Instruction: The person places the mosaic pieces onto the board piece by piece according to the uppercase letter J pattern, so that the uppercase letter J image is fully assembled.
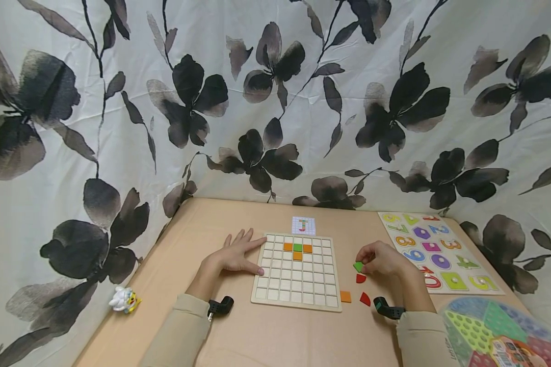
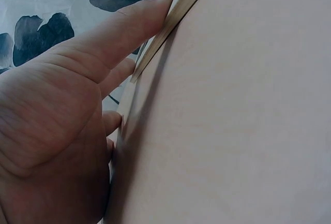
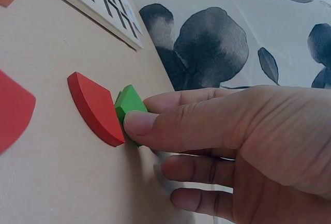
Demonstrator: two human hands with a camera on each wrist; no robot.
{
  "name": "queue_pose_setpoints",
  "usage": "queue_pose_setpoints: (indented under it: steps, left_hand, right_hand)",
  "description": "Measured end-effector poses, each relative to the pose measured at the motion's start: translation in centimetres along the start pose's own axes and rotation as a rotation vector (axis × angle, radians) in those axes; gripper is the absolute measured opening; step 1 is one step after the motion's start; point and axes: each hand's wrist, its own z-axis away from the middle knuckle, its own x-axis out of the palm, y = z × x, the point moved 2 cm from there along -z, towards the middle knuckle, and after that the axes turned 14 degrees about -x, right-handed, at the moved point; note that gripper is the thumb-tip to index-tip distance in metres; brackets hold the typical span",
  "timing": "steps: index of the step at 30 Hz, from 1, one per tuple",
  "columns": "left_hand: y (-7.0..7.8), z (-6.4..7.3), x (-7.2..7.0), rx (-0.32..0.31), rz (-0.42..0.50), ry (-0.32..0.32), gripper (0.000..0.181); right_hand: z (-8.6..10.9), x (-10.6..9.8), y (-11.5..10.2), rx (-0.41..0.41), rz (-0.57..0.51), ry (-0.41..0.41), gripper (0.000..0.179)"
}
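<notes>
A wooden grid board (image 1: 275, 295) lies mid-table, with orange squares (image 1: 297, 256) and one green square (image 1: 297, 247) in its upper cells. My left hand (image 1: 235, 255) rests at the board's left edge, fingers spread, thumb on the rim. To the right of the board, my right hand (image 1: 383, 259) pinches a green block (image 3: 132, 99) between thumb and finger. Right beside that block lies a red quarter-round block (image 3: 95, 107). Nearer me are another red block (image 1: 365, 299) and a loose orange square (image 1: 345, 296) by the board's right edge.
A small pattern card (image 1: 304, 226) lies behind the board. On the right stand a number-and-shape sheet (image 1: 431, 247) and a colourful round packaged item (image 1: 500, 326). A small white and yellow toy (image 1: 124, 299) sits at the left table edge. Floral cloth (image 1: 275, 112) hangs behind.
</notes>
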Motion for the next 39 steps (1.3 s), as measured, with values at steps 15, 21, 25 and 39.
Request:
queue_pose_setpoints:
  steps: [15, 21, 25, 39]
  left_hand:
    - [0.0, -0.2, -0.2, -0.005, -0.014, 0.0, 0.103]
    - [0.0, -0.2, -0.2, 0.0, -0.014, 0.006, 0.103]
    - [-0.1, -0.3, -0.2, -0.001, -0.015, 0.005, 0.103]
    - [0.0, -0.1, -0.2, 0.01, 0.001, 0.006, 0.103]
  right_hand:
    - [-0.2, 0.0, -0.5, -0.029, -0.041, 0.006, 0.018]
    - [-0.3, 0.0, -0.6, -0.035, -0.081, -0.004, 0.009]
    - [-0.4, -0.1, -0.7, -0.051, -0.086, 0.018, 0.008]
    - [-1.0, -0.1, -1.5, -0.135, -0.06, 0.139, 0.013]
